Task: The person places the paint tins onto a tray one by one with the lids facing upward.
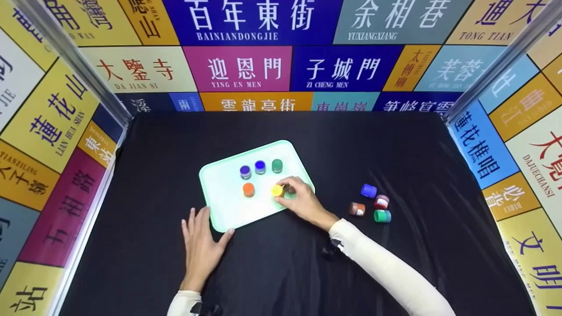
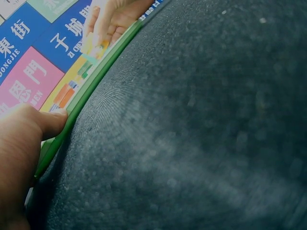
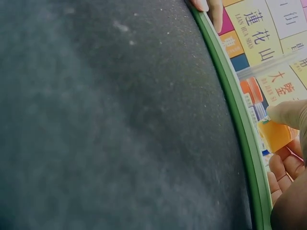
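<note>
A pale green tray [image 1: 228, 215] lies at a slant on the black cloth. My right hand [image 1: 300, 197] pinches a small yellow paint jar [image 1: 277, 191] between thumb and fingers over the tray's right part; in the right wrist view the yellow jar [image 3: 276, 135] shows its side. On the tray stand a purple jar [image 1: 245, 171], a blue jar [image 1: 260, 166] and a dark green jar [image 1: 277, 165] in a back row, with an orange jar [image 1: 248, 189] in front. My left hand [image 1: 203, 245] rests at the tray's near left corner, fingers spread, thumb touching the rim [image 2: 86, 91].
Right of the tray, a blue-violet jar [image 1: 369, 190], a red jar [image 1: 381, 202], a brownish-orange jar [image 1: 357, 209] and a green jar [image 1: 382, 216] lie in a loose group on the black cloth [image 1: 351, 272]. Printed panels [image 1: 246, 68] wall the table at the back and sides.
</note>
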Tool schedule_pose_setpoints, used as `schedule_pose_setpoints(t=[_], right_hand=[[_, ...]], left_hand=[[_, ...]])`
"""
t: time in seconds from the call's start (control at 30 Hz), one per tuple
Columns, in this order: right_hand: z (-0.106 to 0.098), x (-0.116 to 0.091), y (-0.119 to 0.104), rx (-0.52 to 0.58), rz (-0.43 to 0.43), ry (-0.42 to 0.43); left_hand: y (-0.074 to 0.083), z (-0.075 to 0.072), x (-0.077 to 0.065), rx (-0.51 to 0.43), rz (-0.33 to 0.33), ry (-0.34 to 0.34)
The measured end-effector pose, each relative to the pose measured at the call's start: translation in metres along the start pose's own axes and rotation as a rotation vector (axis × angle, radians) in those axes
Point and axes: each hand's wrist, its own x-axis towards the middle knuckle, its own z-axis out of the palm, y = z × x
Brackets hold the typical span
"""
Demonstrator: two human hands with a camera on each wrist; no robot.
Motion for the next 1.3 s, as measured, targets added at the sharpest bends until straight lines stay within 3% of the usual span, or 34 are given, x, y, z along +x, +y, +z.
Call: schedule_pose_setpoints(t=[0.83, 1.07, 1.3], right_hand=[[0.029, 0.032, -0.005, 0.008, -0.016, -0.045], [0.032, 0.036, -0.003, -0.079, -0.019, -0.022], [0.026, 0.035, -0.002, -0.085, -0.002, -0.030]], left_hand=[[-0.001, 0.000, 0.001, 0.006, -0.004, -0.011], [-0.001, 0.001, 0.001, 0.005, -0.002, -0.012], [-0.002, 0.000, 0.001, 0.009, -0.007, -0.013]])
